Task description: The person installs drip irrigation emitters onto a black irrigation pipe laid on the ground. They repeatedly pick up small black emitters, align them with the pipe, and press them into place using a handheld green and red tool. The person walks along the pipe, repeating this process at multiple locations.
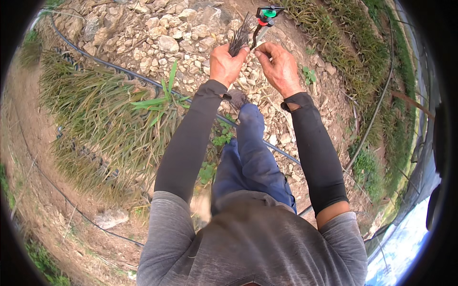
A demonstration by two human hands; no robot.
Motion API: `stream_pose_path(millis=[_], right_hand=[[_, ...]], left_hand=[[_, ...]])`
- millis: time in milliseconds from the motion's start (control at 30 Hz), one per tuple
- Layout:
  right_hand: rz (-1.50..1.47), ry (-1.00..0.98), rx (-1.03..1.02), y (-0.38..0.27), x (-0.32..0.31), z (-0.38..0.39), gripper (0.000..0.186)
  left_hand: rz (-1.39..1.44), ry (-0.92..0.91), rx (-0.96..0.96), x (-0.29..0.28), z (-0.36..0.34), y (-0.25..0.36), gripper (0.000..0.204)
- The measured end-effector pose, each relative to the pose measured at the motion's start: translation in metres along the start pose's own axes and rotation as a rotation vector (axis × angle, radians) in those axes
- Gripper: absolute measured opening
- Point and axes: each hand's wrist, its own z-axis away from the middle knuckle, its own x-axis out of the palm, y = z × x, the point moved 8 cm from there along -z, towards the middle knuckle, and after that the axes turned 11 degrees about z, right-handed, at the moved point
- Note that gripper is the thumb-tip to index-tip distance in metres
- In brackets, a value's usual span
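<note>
A bundle of thin dark strands, like cut wire ties (pixel 240 37), sticks up from my left hand (pixel 225 65), whose fingers are closed round it. Beside it, my right hand (pixel 280 69) has thumb and forefinger pinched together; whatever lies between them is too small to make out. Just beyond both hands stands a small irrigation sprinkler (pixel 268 14) with a black frame and green and red parts. Below its head, a dark twisted length (pixel 256 39) runs alongside a pale stake down toward the gap between my fingertips. I cannot tell which fingers touch it.
Loose pale stones (pixel 168 44) cover the ground ahead. A black hose (pixel 107 63) crosses diagonally past my legs. Potted grassy plants (pixel 105 109) stand in rows at the left, more greenery (pixel 343 43) at the right. Dark netting (pixel 420 157) hangs along the right edge.
</note>
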Motion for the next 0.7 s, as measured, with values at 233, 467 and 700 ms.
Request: stream_pose_path(millis=[233,467,700], right_hand=[[0.066,0.069,-0.105,-0.009,-0.007,-0.002,0.011],[-0.114,0.057,0.142,0.002,0.016,0.011,0.014],[-1.071,-0.111,0.636,0.007,0.092,0.031,0.013]], left_hand=[[0.084,0.097,-0.003,0.002,-0.006,0.008,0.026],[-0.093,0.142,0.101,-0.003,0.003,0.019,0.020],[-0.221,0.203,0.363,-0.008,0.033,0.047,0.012]])
